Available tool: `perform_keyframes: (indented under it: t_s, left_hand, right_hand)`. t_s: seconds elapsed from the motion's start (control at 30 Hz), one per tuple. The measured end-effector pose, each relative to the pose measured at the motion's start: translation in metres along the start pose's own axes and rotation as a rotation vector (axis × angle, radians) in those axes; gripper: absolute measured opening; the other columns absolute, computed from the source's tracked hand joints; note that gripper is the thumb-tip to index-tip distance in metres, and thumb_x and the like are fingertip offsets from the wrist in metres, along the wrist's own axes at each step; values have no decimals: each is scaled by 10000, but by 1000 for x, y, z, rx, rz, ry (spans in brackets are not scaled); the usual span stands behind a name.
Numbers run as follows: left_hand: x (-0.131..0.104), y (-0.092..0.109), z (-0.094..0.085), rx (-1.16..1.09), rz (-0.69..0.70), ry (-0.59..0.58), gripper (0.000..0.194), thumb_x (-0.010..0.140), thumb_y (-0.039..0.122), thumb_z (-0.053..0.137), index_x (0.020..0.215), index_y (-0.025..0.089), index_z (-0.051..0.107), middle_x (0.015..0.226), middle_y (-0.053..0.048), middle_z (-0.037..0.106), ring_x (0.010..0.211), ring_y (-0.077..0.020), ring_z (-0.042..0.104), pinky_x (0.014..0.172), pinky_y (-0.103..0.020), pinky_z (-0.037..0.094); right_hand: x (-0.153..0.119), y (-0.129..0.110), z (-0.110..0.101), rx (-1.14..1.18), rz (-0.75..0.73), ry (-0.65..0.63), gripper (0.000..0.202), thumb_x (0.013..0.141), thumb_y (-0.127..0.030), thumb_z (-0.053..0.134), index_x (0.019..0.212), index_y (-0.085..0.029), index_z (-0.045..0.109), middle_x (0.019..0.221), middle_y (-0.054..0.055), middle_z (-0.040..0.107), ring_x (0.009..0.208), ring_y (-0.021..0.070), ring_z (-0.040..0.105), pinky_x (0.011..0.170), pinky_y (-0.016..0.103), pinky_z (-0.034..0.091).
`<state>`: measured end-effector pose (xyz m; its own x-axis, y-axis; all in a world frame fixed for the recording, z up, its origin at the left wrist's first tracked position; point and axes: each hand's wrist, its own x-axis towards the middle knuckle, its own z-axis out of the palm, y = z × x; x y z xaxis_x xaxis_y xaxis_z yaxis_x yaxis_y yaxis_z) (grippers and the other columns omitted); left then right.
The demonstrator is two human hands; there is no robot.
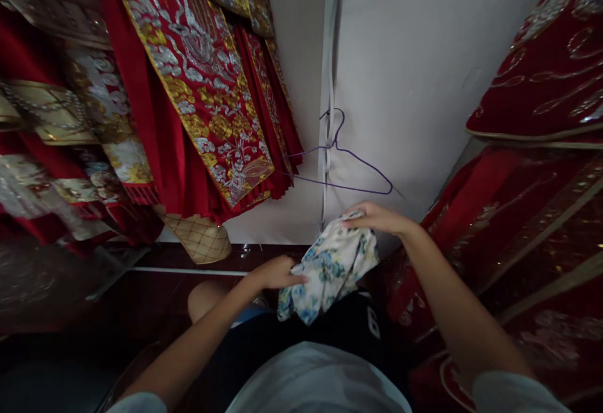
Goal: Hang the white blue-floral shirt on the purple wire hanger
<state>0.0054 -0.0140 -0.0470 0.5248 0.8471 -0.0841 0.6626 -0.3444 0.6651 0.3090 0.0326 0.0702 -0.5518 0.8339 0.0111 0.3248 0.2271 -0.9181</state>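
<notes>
A white cloth (330, 263) with blue and green flowers is stretched between my two hands, above my lap. My left hand (281, 273) is closed on its left side, the thumb lying on top of the fabric. At the upper right edge of the cloth my right hand (370, 217) grips the fabric between thumb and fingers. The cloth hangs in loose folds. Just beyond it, a purple wire hanger (360, 159) hangs by the wall from a pale strip, with nothing on the part that shows.
Embroidered red and gold garments (207, 86) hang at the left. More red garments (541, 86) hang on the right, some under clear plastic. Straight ahead stands a pale wall (400, 74). A patterned gold object (200, 240) is low on the left, near a metal bar (188, 270).
</notes>
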Motion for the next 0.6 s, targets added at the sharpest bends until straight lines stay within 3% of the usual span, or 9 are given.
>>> perform_keyframes:
  t_s: [0.1,0.2,0.27,0.37,0.47,0.6]
  left_hand:
    - [-3,-17,-24,179,3,121,424,758,516,651,516,192,525,488,-13,493,478,-132,398,535,-264,290]
    - [-1,-15,-52,239,22,287,371,786,433,638,513,203,536,527,-44,545,554,-170,477,652,-284,369]
    - [2,-6,-72,277,23,360,333,788,377,634,518,202,548,563,-57,575,602,-184,511,706,-292,384]
    - [5,7,-97,306,-5,412,255,808,335,578,599,191,609,651,-63,630,639,-180,531,676,-274,367]
    - [6,13,-111,289,-2,442,325,849,409,524,658,170,634,653,-39,623,604,-155,506,611,-258,324]
    - [10,25,-112,255,42,493,448,872,509,504,603,164,602,580,-17,560,569,-144,466,577,-267,286]
  right_hand:
    - [36,9,-26,-110,-136,405,214,603,-191,765,809,-163,713,715,-29,664,691,153,592,690,252,462]
    - [77,23,-29,-102,-205,649,309,632,-215,739,935,-176,694,858,-1,693,826,176,607,831,296,455]
    - [96,32,-24,-47,-178,676,308,666,-285,730,948,-174,675,861,11,694,830,175,604,841,306,450]
    - [102,46,-19,-23,-80,617,286,727,-440,669,780,-159,655,694,5,644,703,163,569,727,282,442]
    - [83,58,-24,-117,-21,673,437,742,-581,599,603,-166,597,557,-2,546,603,157,512,621,276,397]
    - [45,60,-40,-211,-18,782,493,686,-643,628,544,-175,566,507,-8,496,546,152,474,548,277,350]
